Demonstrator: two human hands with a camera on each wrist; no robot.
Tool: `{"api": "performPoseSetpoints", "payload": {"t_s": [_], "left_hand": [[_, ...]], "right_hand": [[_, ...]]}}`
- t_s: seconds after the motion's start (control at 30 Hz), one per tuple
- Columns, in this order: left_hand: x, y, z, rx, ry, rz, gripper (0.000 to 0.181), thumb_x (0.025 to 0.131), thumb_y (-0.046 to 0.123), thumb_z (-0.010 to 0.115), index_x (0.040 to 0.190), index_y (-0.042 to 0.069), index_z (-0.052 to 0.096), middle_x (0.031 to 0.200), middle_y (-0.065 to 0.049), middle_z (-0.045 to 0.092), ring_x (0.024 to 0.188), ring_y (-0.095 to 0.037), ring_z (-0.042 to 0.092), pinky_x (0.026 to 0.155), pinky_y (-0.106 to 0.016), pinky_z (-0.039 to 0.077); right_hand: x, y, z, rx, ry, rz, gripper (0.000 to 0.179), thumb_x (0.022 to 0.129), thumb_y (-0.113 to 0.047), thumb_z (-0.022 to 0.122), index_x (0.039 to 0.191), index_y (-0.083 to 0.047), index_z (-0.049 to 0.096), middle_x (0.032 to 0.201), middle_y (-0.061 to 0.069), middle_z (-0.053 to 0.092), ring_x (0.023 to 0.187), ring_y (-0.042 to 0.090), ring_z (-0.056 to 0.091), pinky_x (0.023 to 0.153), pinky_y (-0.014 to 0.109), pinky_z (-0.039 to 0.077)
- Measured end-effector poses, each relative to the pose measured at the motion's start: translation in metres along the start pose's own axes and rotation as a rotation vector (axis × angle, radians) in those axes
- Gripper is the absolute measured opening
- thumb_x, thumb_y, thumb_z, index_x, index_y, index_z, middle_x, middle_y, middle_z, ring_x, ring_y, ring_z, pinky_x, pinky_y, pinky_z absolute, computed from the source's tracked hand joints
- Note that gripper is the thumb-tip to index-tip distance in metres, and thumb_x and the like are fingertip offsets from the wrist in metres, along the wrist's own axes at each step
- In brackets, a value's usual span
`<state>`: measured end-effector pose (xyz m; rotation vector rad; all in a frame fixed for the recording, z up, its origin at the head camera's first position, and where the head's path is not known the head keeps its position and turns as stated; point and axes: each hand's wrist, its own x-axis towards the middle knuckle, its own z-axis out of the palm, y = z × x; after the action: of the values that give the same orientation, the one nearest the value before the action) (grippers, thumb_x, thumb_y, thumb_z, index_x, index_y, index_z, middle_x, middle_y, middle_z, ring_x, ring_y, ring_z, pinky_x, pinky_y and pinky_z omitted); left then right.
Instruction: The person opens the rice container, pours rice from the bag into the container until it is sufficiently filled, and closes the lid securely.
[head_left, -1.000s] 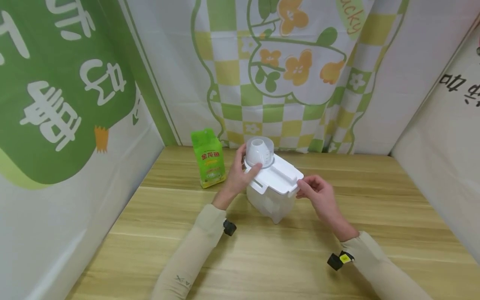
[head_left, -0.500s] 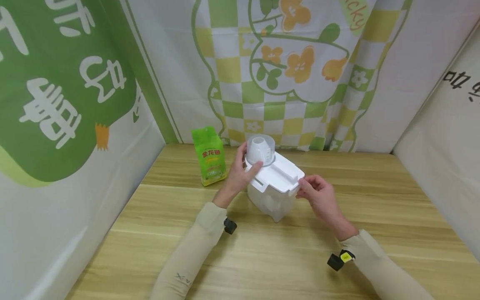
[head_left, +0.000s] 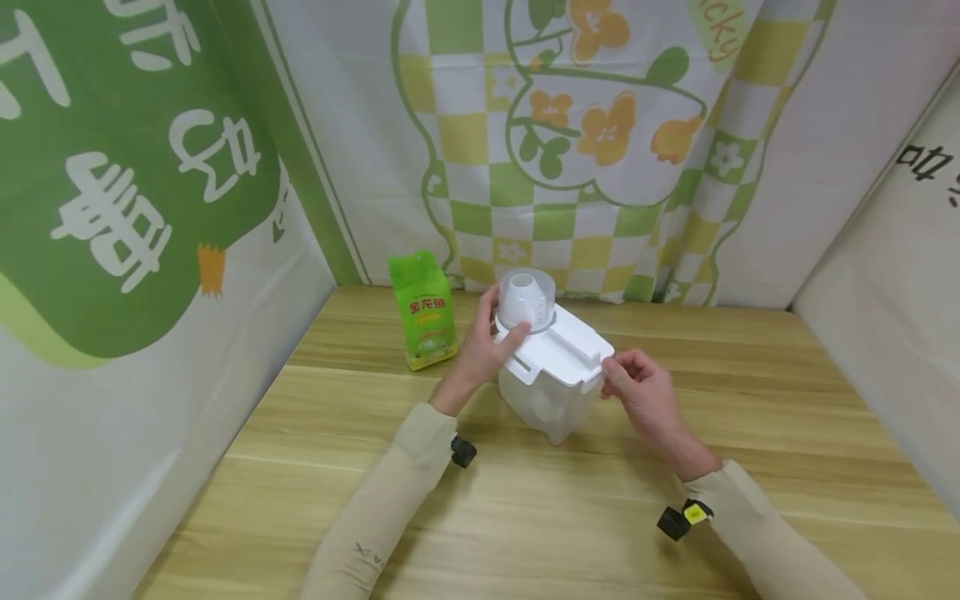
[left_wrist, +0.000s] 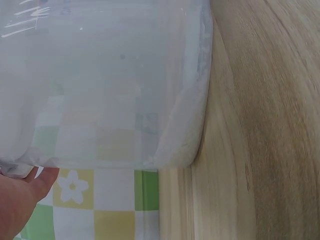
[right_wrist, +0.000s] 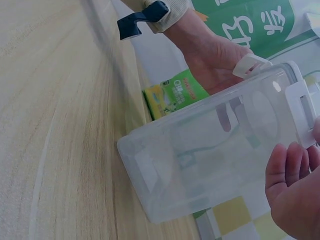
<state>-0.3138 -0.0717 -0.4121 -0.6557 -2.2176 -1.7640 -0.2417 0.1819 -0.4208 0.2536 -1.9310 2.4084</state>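
A clear plastic storage container (head_left: 543, 408) stands on the table with a white lid (head_left: 566, 346) on top. On the lid's far left part sits a clear measuring cup (head_left: 542, 298) over a white cone-shaped spout. My left hand (head_left: 480, 350) holds the container's left side, thumb on the lid beside the cup; its fingers show through the clear wall in the right wrist view. A white latch (right_wrist: 250, 66) juts outward near that hand. My right hand (head_left: 641, 387) pinches the lid's right edge with thumb and fingers, the other fingers curled.
A green upright packet (head_left: 426, 321) stands left of the container, close to my left hand. The wooden table (head_left: 525, 517) reaches back to a printed checked curtain (head_left: 540, 225). Cloth panels hang at both sides.
The head view has shifted slightly, so the whole scene sits a little further right. Both hands keep the same hold on the container and lid.
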Motion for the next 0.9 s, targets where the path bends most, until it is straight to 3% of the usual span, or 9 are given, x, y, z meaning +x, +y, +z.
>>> {"api": "performPoseSetpoints", "payload": {"t_s": [0.3, 0.5, 0.9], "left_hand": [[-0.003, 0.007, 0.001, -0.017, -0.003, -0.003, 0.074, 0.093, 0.022, 0.065, 0.152, 0.01, 0.022, 0.145, -0.021, 0.041, 0.128, -0.037, 0.048, 0.108, -0.051, 0.043], [-0.002, -0.001, 0.003, 0.005, 0.017, 0.0, 0.075, 0.092, 0.023, 0.067, 0.152, 0.01, 0.023, 0.145, -0.019, 0.043, 0.127, -0.034, 0.049, 0.106, -0.049, 0.046], [0.003, 0.001, -0.001, 0.057, 0.002, 0.017, 0.074, 0.092, 0.025, 0.066, 0.152, 0.011, 0.025, 0.144, -0.017, 0.045, 0.127, -0.032, 0.05, 0.102, -0.049, 0.049]], "right_hand": [[0.0, -0.003, 0.0, -0.017, 0.012, -0.011, 0.015, 0.095, -0.014, 0.065, 0.089, -0.002, 0.057, 0.081, -0.002, 0.06, 0.068, 0.009, 0.059, 0.062, 0.02, 0.055], [-0.001, -0.006, -0.003, -0.023, -0.022, 0.028, 0.012, 0.096, -0.012, 0.063, 0.087, -0.006, 0.057, 0.077, -0.003, 0.062, 0.066, 0.009, 0.059, 0.058, 0.02, 0.054], [0.004, -0.023, -0.004, -0.065, -0.066, 0.046, 0.008, 0.096, -0.009, 0.063, 0.093, -0.009, 0.055, 0.079, -0.003, 0.064, 0.064, 0.009, 0.06, 0.055, 0.02, 0.053]]}}
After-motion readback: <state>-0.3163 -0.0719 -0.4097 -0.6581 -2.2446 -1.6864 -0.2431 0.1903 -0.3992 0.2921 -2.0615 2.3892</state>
